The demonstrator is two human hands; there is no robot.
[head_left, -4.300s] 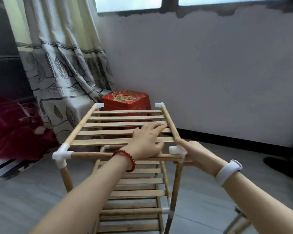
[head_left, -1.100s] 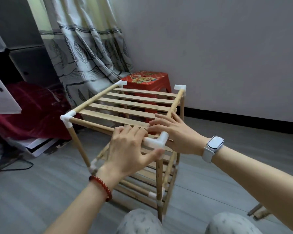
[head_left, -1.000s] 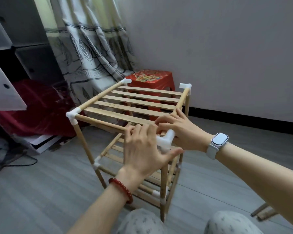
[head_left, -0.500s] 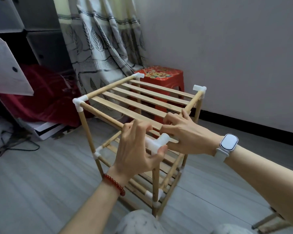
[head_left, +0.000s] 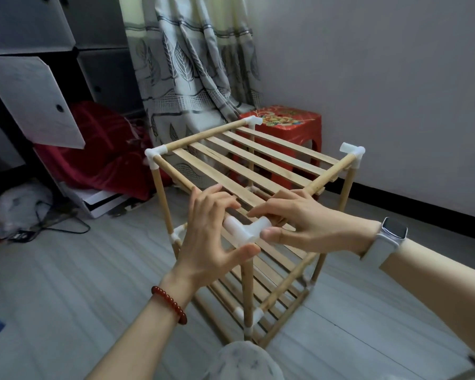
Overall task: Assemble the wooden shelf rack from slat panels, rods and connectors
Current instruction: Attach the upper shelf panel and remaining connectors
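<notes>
Seating the near corner connector point(head_left: 246, 231) at frame centre looks like the step in hand: the left hand point(head_left: 209, 237) grips its front rod end, the right hand point(head_left: 299, 223) pinches its side rail arm. The shelf rack point(head_left: 261, 171) stands on the floor, seemingly complete; next calls for pressing joints snug.

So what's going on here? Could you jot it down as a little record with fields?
activity: putting together a wooden rack
left hand: fingers over the near top rod, thumb under the white corner connector
right hand: pinches the same connector from the other side
rack state: standing upright on the floor, top slats in place
behind: red stool, curtain
</notes>
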